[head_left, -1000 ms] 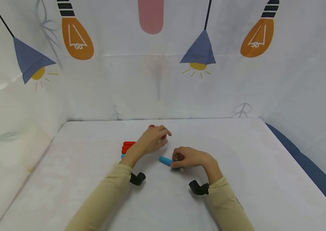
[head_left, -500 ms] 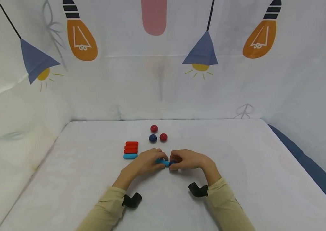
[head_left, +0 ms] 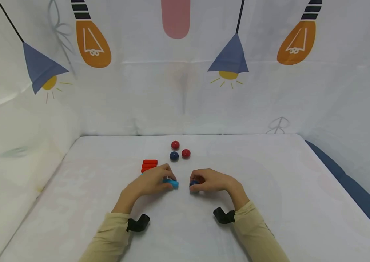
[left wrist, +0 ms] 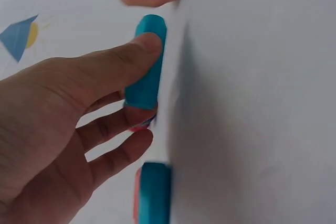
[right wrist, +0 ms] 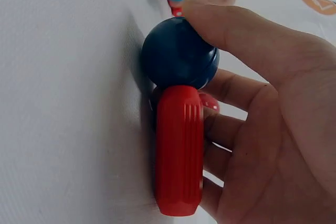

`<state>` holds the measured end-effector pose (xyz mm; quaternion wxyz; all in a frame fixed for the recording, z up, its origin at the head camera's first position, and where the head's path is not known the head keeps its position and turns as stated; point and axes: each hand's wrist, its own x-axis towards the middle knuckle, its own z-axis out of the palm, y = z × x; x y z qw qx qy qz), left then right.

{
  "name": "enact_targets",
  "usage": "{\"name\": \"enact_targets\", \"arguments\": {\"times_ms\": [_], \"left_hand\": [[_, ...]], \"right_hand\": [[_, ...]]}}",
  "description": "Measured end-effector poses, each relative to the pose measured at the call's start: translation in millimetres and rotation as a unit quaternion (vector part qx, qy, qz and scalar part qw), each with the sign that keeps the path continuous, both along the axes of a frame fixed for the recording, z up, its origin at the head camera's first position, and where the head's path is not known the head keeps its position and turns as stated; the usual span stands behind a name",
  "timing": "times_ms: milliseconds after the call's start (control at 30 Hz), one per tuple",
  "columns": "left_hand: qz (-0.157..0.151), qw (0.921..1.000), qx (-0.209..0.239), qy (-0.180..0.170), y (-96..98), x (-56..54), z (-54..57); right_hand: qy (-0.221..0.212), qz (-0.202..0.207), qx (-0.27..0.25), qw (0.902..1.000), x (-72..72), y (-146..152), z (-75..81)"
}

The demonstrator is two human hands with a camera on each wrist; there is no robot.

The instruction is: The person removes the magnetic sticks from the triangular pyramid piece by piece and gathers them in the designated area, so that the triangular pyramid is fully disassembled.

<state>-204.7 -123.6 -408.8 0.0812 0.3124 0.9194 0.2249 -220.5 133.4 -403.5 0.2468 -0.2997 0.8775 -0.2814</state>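
My left hand (head_left: pixel 150 181) pinches a light blue stick (left wrist: pixel 148 77) between thumb and fingers, just over the white table. One end of the stick points toward my right hand (head_left: pixel 212 180). There, thumb and fingers grip a dark blue ball (right wrist: pixel 178 51). A red ribbed stick (right wrist: pixel 179 150) meets the ball end to end and lies under the palm, mostly hidden in the head view. A gap separates the light blue stick from the ball. Beside the left hand, a second light blue stick (left wrist: pixel 155 192) lies on the table, covered by that hand in the head view.
Several red sticks (head_left: pixel 150 162) lie in a row left of centre. Beyond the hands sit two red balls, one farther (head_left: pixel 175 145) and one nearer (head_left: pixel 186 153), with a dark blue ball (head_left: pixel 174 156) beside them. A patterned white curtain (head_left: pixel 139 91) rises behind the table.
My left hand came back from the far balls, took the light blue stick beside the right hand's ball, and moved left with it, opening a gap. The right hand has barely moved.
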Motion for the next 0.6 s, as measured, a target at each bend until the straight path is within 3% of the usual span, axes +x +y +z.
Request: {"name": "enact_targets", "arguments": {"times_ms": [167,300,600], "left_hand": [[0.029,0.9994,0.018,0.008,-24.6,-0.6,10.9],[0.054,0.9979,0.035,-0.009,-43.0,-1.6,17.3],[0.059,0.9967,0.039,-0.041,-64.2,-1.3,17.9]], "right_hand": [[-0.013,-0.019,0.002,0.9997,-0.1,1,0.3],[-0.015,-0.032,0.01,0.9993,-0.6,5,0.6],[-0.012,-0.023,0.015,0.9995,-4.4,19,2.9]]}}
